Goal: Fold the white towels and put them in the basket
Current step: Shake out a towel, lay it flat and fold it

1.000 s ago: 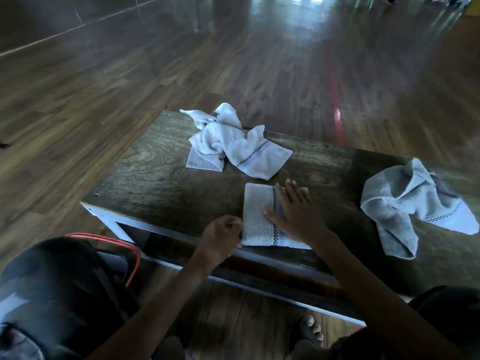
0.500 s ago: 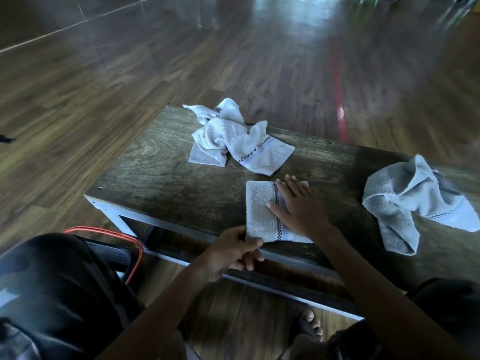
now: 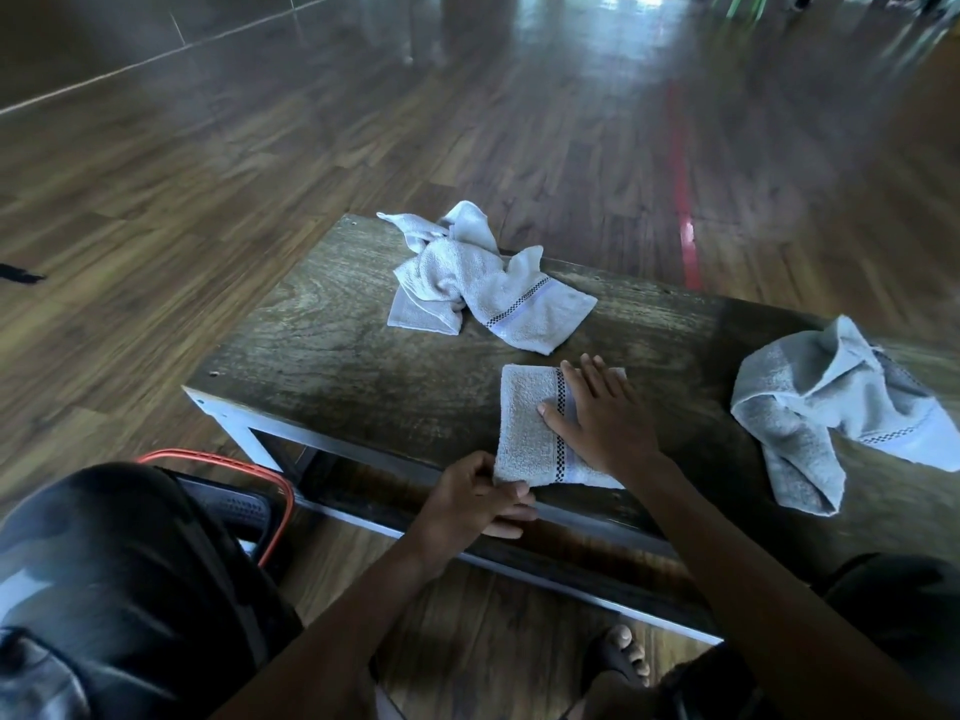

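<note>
White terry, the folded towel (image 3: 530, 428) lies at the near edge of the table (image 3: 337, 345) under the right hand (image 3: 608, 423), which stays flat and spread. The left hand (image 3: 467, 501) has slid from beside it to its near corner and now pinches it, thumb on top. Folding looks done, so a lift to the red-rimmed basket (image 3: 228, 491) seems next, while the far crumpled towel (image 3: 483, 288) and the right crumpled towel (image 3: 831, 402) wait.
</note>
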The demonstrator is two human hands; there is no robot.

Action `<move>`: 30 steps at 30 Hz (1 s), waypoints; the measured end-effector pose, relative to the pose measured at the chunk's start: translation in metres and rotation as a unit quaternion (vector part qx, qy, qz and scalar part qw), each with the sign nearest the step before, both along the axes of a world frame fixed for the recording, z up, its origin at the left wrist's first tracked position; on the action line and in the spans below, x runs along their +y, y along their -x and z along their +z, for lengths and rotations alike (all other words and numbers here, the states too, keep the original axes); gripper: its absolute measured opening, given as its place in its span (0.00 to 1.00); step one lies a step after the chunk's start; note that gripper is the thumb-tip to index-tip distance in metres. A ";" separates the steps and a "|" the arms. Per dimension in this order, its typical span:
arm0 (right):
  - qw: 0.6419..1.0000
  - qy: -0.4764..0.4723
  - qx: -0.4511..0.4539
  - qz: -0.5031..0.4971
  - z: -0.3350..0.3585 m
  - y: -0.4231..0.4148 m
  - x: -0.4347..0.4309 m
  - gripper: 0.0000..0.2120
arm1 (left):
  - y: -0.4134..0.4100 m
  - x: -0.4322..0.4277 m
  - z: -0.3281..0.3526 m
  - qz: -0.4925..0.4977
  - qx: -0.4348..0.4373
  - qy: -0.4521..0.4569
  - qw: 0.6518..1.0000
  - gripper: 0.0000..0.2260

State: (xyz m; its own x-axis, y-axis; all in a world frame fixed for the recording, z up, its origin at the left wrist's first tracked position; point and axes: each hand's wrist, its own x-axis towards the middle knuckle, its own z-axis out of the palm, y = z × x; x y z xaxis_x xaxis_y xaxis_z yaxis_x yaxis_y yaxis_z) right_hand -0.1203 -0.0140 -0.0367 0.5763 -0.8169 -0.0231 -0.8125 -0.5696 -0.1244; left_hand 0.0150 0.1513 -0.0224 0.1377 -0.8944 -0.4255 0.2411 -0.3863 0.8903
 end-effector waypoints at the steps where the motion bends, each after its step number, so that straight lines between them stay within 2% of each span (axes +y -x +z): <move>1: 1.000 0.003 -0.003 0.000 0.000 0.000 0.001 0.39 | 0.000 0.000 0.001 -0.001 0.002 -0.002 1.000 0.12; 4: 0.999 -0.007 -0.054 0.005 0.004 0.001 0.003 0.39 | -0.004 0.001 0.008 0.010 -0.035 -0.005 0.999 0.16; 6: 0.990 -0.020 -0.139 0.003 0.013 0.006 0.005 0.31 | -0.011 0.001 0.013 0.039 -0.153 0.018 0.987 0.17; 8: 0.977 -0.006 -0.213 -0.026 0.025 0.016 0.009 0.25 | -0.019 -0.003 0.018 0.091 -0.312 0.073 0.943 0.16; 9: 0.971 0.004 -0.235 -0.046 0.030 0.024 0.012 0.24 | -0.021 -0.006 0.020 0.117 -0.362 0.104 0.919 0.16; 11: 0.957 0.006 -0.277 -0.084 0.035 0.043 0.018 0.24 | -0.016 -0.015 0.025 0.132 -0.404 0.150 0.893 0.13; 14: 0.921 -0.062 -0.343 -0.173 0.029 0.072 0.039 0.16 | 0.001 -0.033 0.023 0.059 -0.485 0.182 0.853 0.10; 16: 0.897 -0.100 -0.372 -0.217 0.019 0.083 0.054 0.11 | 0.013 -0.051 0.014 -0.008 -0.555 0.182 0.812 0.13; 20: 0.880 -0.114 -0.401 -0.228 0.002 0.087 0.073 0.10 | 0.026 -0.087 0.005 -0.083 -0.621 0.181 0.758 0.17; 22: 0.871 -0.094 -0.415 -0.246 0.000 0.084 0.077 0.10 | 0.026 -0.101 -0.001 -0.095 -0.628 0.175 0.752 0.20; 24: 0.878 -0.070 -0.402 -0.249 -0.004 0.079 0.077 0.11 | 0.028 -0.108 -0.009 -0.102 -0.637 0.163 0.746 0.25; 26: 0.896 -0.059 -0.363 -0.251 -0.008 0.075 0.075 0.15 | 0.032 -0.110 -0.018 -0.115 -0.668 0.159 0.718 0.30; 28: 0.901 -0.072 -0.338 -0.261 -0.009 0.071 0.072 0.18 | 0.033 -0.110 -0.025 -0.124 -0.694 0.151 0.693 0.30; 30: 0.902 -0.085 -0.327 -0.269 -0.007 0.067 0.071 0.19 | 0.033 -0.112 -0.026 -0.127 -0.701 0.141 0.688 0.31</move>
